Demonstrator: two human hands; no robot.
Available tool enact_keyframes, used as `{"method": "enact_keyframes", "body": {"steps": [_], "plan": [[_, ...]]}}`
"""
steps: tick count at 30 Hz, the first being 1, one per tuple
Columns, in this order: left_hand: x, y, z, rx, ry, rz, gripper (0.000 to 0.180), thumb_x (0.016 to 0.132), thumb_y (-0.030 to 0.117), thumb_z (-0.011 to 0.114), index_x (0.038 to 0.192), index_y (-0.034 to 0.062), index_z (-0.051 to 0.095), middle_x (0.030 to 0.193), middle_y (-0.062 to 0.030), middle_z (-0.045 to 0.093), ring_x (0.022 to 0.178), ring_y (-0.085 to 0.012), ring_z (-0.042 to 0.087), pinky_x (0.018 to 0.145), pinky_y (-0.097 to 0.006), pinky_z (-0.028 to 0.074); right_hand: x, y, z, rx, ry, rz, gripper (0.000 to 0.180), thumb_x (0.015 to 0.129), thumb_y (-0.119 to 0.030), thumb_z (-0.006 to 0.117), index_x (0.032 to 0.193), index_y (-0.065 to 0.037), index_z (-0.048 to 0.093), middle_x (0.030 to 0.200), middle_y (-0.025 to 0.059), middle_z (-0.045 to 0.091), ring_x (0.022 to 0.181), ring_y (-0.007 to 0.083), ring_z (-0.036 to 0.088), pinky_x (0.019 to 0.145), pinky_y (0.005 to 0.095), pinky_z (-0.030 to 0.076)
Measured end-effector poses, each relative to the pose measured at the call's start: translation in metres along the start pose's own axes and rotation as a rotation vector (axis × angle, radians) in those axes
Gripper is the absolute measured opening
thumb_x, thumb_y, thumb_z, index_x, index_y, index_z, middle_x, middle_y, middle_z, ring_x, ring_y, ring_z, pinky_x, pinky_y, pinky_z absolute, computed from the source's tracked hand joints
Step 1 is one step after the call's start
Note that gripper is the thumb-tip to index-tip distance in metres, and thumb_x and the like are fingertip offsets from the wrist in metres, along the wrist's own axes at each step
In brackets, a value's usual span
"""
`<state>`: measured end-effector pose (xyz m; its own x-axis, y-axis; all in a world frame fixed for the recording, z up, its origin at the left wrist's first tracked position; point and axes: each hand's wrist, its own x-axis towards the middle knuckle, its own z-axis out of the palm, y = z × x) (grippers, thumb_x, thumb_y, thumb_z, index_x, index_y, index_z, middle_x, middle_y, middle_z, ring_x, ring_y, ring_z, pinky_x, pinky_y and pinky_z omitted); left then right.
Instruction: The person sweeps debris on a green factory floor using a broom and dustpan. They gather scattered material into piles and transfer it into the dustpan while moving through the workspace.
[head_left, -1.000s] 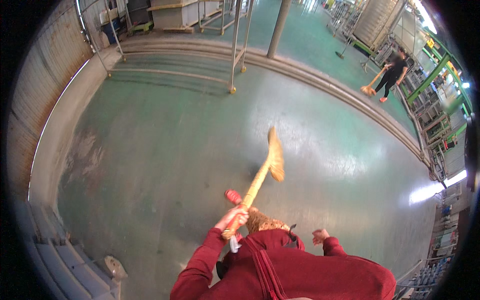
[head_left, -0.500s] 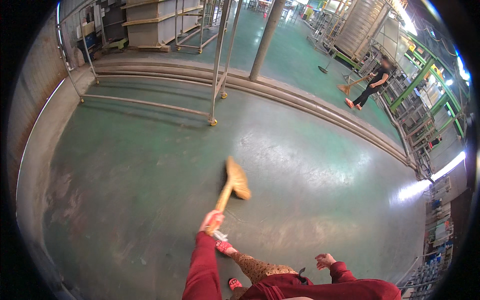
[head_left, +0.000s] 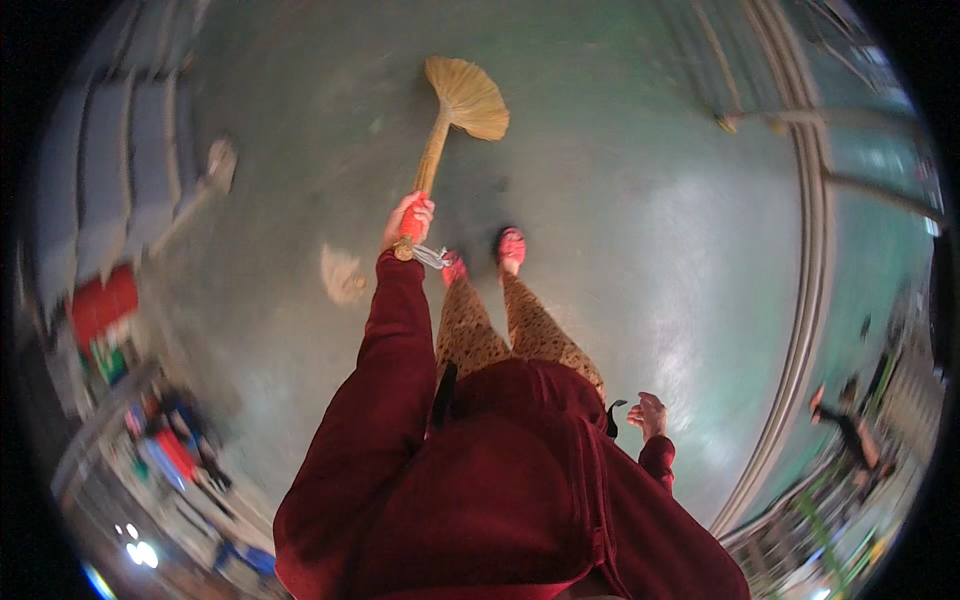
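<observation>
My left hand (head_left: 411,219) is closed round the red-wrapped end of a broom (head_left: 470,98). The broom reaches away from me, its straw head fanned out over the green floor. A pale cord loop hangs from the handle end near my fingers. At my right side, my right hand (head_left: 649,415) hangs with loosely bent fingers apart and nothing in it. A dark strap end (head_left: 612,416) dangles close by. My feet in red sandals (head_left: 511,244) are on the floor just right of the broom handle.
Pipes (head_left: 806,260) run along the floor on the right, with a rack leg and yellow castor (head_left: 727,123) before them. Grey panels and a red object (head_left: 104,303) line the left. A pale worn patch (head_left: 343,275) marks the floor. Another person (head_left: 856,432) is at far right.
My view has turned left and tipped down toward my body. The rack and pipes have shifted right. My left hand still grips the broom, now stretched further ahead; my right hand stays free.
</observation>
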<state>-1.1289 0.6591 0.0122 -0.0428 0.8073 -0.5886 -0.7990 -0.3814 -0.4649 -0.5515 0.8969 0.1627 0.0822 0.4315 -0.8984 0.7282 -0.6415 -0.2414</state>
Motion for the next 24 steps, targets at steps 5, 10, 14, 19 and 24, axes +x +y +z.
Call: {"method": "enact_keyframes", "body": {"steps": [5, 10, 14, 19, 24], "plan": [[-0.169, -0.053, -0.1, -0.122, -0.015, 0.34, 0.011, 0.082, 0.01, 0.053, 0.088, 0.0031, 0.049, 0.08, -0.0064, 0.047, 0.056, -0.0084, 0.049, 0.045, -0.018, 0.043, 0.015, -0.075, -0.003, -0.26, -0.13, -0.123, 0.025, 0.083, -0.011, 0.042, 0.107, -0.007, 0.05, 0.068, 0.01, 0.054, 0.056, 0.0203, 0.056, 0.05, 0.0319, 0.051], [-0.265, -0.127, -0.139, -0.214, 0.032, 0.568, 0.007, 0.079, 0.007, 0.053, 0.083, 0.0068, 0.047, 0.072, -0.0054, 0.047, 0.052, -0.0089, 0.047, 0.041, -0.019, 0.042, 0.009, -0.18, 0.028, -0.457, -0.243, -0.296, 0.03, 0.081, -0.016, 0.043, 0.108, -0.006, 0.049, 0.071, 0.0088, 0.053, 0.062, 0.0201, 0.056, 0.056, 0.0328, 0.05], [-0.286, -0.176, -0.11, -0.004, 0.222, 0.849, 0.012, 0.078, 0.011, 0.054, 0.08, 0.0097, 0.042, 0.062, 0.0001, 0.043, 0.048, -0.0063, 0.044, 0.039, -0.017, 0.039, 0.006, -0.256, 0.096, -0.52, -0.277, -0.374, 0.03, 0.081, -0.017, 0.043, 0.108, -0.006, 0.049, 0.07, 0.0085, 0.052, 0.061, 0.02, 0.055, 0.055, 0.0323, 0.05], [-0.338, -0.234, -0.063, -0.123, 0.334, 0.862, 0.026, 0.076, 0.009, 0.054, 0.098, 0.0091, 0.04, 0.07, -0.0036, 0.043, 0.048, -0.0057, 0.043, 0.04, -0.014, 0.038, 0.0, -0.285, 0.177, -0.57, -0.409, -0.407, 0.025, 0.082, -0.013, 0.044, 0.106, -0.007, 0.05, 0.07, 0.0089, 0.054, 0.059, 0.019, 0.056, 0.052, 0.0317, 0.05], [-0.347, -0.186, 0.0, 0.088, 0.19, 0.782, 0.033, 0.078, 0.008, 0.052, 0.106, 0.0034, 0.037, 0.07, -0.0028, 0.046, 0.053, -0.0043, 0.045, 0.04, -0.014, 0.038, 0.024, -0.284, 0.233, -0.69, -0.402, -0.344, 0.024, 0.082, -0.017, 0.044, 0.103, -0.008, 0.052, 0.072, 0.0074, 0.055, 0.061, 0.0191, 0.056, 0.053, 0.0321, 0.048]]}}
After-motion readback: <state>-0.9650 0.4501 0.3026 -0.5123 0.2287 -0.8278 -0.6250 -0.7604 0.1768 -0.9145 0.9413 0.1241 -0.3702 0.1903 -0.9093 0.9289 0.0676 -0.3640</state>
